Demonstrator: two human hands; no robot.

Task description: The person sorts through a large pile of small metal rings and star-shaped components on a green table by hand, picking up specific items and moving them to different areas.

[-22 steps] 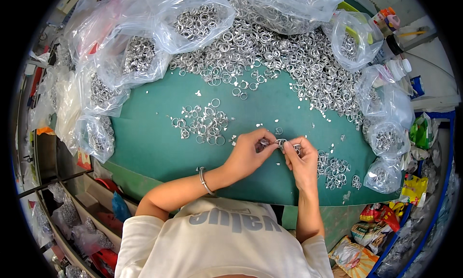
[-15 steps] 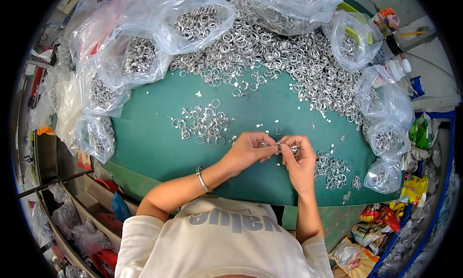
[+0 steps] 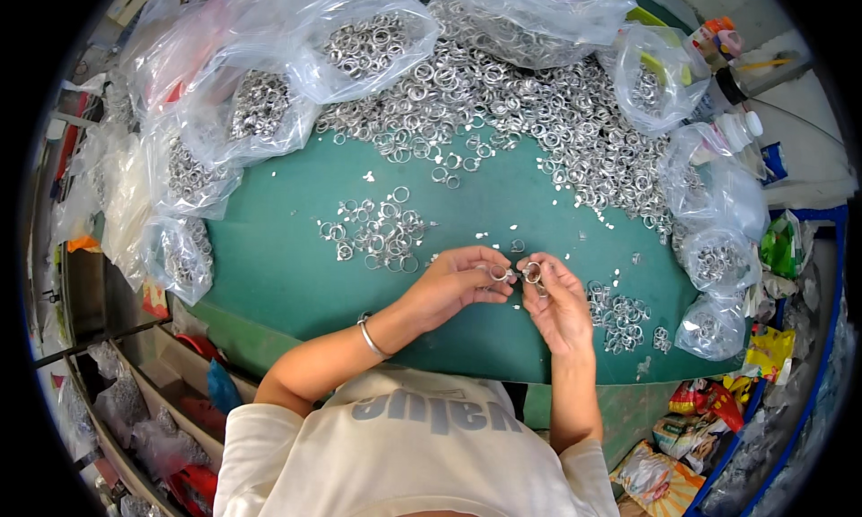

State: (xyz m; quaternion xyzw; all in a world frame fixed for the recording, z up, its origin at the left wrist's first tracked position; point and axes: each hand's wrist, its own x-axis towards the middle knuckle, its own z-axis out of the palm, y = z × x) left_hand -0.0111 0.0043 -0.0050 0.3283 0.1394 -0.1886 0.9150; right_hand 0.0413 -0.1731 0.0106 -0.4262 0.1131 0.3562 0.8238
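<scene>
While the green table [image 3: 296,275] carries a big heap of metal rings [image 3: 539,113] and clear bags of rings [image 3: 368,41] at its far side, a small pile of rings [image 3: 377,234] lies near the hands. The left hand [image 3: 453,284] pinches one ring [image 3: 496,272], and the right hand [image 3: 557,302] pinches another ring [image 3: 532,271]. The two hands almost touch, above the table's near edge.

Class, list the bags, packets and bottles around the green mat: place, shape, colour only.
Clear bags of metal rings: along the mat's far edge and both sides.
White bottle: far right, lying down.
Green packet: right edge, crumpled.
Yellow-red packets: lower right, below the table.
</scene>
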